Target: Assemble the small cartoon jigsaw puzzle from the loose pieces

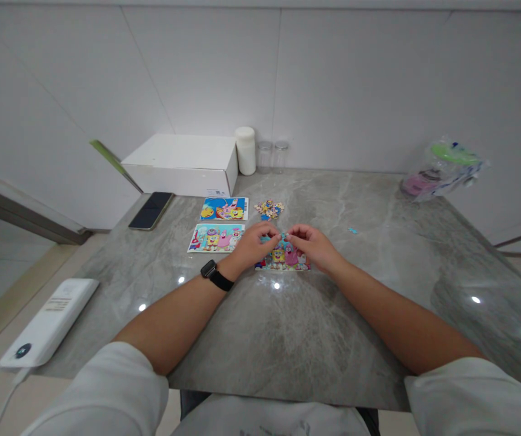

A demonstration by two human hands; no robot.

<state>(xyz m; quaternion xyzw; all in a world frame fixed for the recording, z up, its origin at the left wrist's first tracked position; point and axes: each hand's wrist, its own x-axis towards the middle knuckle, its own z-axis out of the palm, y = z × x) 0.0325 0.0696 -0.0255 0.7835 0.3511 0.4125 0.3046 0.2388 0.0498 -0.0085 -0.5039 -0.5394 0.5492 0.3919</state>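
A partly covered cartoon jigsaw puzzle [283,259] lies on the table in front of me, with pink and yellow figures on it. Over its top edge, my left hand [255,245] and my right hand [314,245] come close together, thumbs and fingers pinched. Between the fingertips shows a small light-blue puzzle piece [284,237], partly hidden by them. Beyond the hands is a heap of loose puzzle pieces [269,209]. To the left lie a picture card [216,238] with similar figures and a second, blue card [224,209].
Off to the right, blue puzzle pieces [352,230] lie apart. A phone [151,211], white box [176,163], white bottle [245,151] and two glass jars [272,158] stand or lie farther back. A bagged cup [442,172] is back right; a white corded device [51,321] sits front left.
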